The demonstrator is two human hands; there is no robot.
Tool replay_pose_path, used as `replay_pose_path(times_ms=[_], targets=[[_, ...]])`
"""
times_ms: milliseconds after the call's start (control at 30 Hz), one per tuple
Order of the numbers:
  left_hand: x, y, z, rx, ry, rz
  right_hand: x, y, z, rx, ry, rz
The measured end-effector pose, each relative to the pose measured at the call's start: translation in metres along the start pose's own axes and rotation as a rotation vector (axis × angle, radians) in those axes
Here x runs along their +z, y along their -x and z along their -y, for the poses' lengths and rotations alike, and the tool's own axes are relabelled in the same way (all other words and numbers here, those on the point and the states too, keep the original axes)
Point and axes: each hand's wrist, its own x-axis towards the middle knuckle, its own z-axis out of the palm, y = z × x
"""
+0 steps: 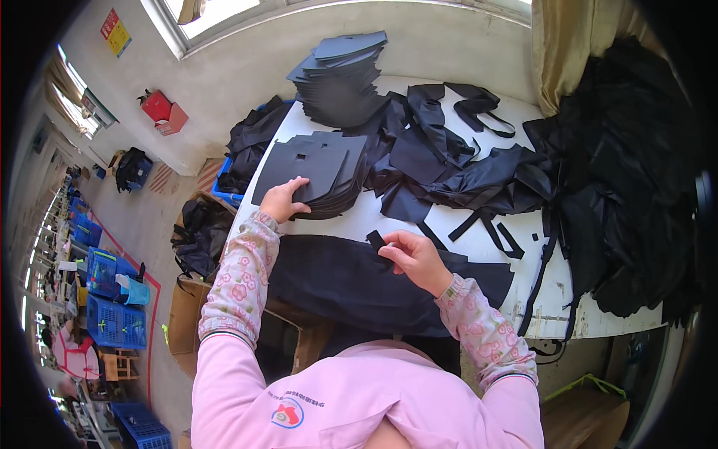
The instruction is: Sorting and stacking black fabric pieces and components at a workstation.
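Note:
My left hand (284, 200) rests on the front left edge of a stack of dark grey flat panels (310, 165), fingers spread and the thumb at the stack's front side. The top panel has small square cut-outs. Above the near table edge, my right hand (416, 258) pinches a short black strip (376, 240) between thumb and fingertips. Below both hands, a long piece of black fabric (351, 280) lies along the near edge and hangs over it. Black fabric pieces with straps (464, 172) lie heaped to the right of the stack.
A taller stack of grey panels (340, 82) stands at the back of the white table (550, 288). A large black fabric pile (636, 187) covers the right end. On the left are a blue crate (227, 187) of black fabric and a cardboard box (187, 318) beside the table.

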Motion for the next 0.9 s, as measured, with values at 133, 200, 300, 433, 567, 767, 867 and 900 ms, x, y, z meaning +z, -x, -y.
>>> replay_pose_path(times_ms=[133, 200, 300, 433, 567, 767, 867, 900], targets=[[-0.022, -0.008, 0.003, 0.010, 0.188, 0.090, 0.005, -0.018, -0.024, -0.074, 0.107, -0.078], [-0.029, -0.003, -0.005, 0.063, 0.319, -0.193, 0.009, -0.024, -0.029, -0.140, 0.169, -0.115], [-0.061, 0.037, -0.061, 0.114, 0.376, -0.519, 0.005, -0.028, -0.014, -0.276, 0.232, -0.274], [-0.072, 0.092, -0.120, 0.219, 0.676, -0.438, -0.001, -0.036, 0.019, -0.435, 0.319, -0.382], [-0.077, 0.115, -0.155, 0.288, 0.611, -0.224, -0.003, -0.038, 0.015, -0.436, 0.287, -0.410], [-0.076, 0.102, -0.157, 0.626, 0.726, 0.238, -0.015, -0.024, 0.005, -0.327, -0.053, -0.107], [-0.038, 0.090, -0.180, 0.409, 0.733, -0.093, -0.017, -0.020, -0.004, -0.341, -0.109, 0.115], [-0.024, 0.086, -0.179, 0.457, 0.659, -0.191, -0.015, -0.017, 0.002, -0.323, -0.052, 0.177]])
